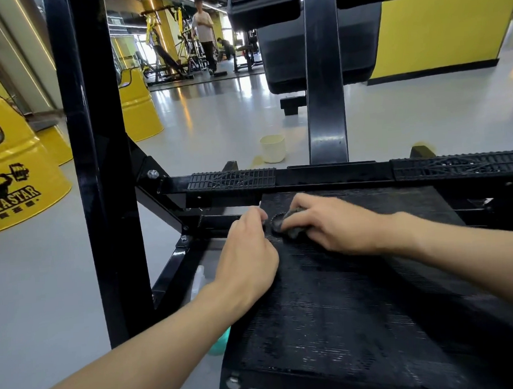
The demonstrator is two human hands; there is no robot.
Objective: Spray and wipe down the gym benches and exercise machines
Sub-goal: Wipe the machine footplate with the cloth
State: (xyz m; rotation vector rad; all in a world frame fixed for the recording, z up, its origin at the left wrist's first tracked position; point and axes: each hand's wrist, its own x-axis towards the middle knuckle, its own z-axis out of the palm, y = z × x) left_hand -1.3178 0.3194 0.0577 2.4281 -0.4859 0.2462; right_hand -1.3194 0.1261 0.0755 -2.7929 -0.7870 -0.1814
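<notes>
- Cloth (285, 224): dark grey, bunched, lying on the far left part of the black ribbed platform (332, 325) of the exercise machine.
- Right hand (326, 226): fingers curled over the cloth, gripping it and pressing it down onto the platform surface. The forearm enters from the right edge of the view.
- Left hand (247, 255): positioned at the platform's left edge, just beside the cloth. Fingers are curled, with the tips meeting the cloth's left border. Motion blur prevents telling whether they pinch the cloth or only touch it.
- Spray bottle (198, 283): pale, translucent, with a teal lower part. It stands on the grey floor (44, 282) just beside the platform's left side and is partly hidden by the left forearm.
- Machine frame (98, 174): black steel upright to the left of the platform, with diagonal braces joined by bolts.
- Tread strips (232, 179): two black rubber strips on the crossbar at the platform's far end, one left, one right.
- Pad (284, 72): black upholstery mounted above, behind a vertical black post.
- Cup (273, 148): cream-coloured, upright on the floor beyond the crossbar.
- Yellow drum (11, 179): at left, marked "SAIYASTAR" with a lifter logo.
- Person (204, 32): standing far back among yellow equipment.
</notes>
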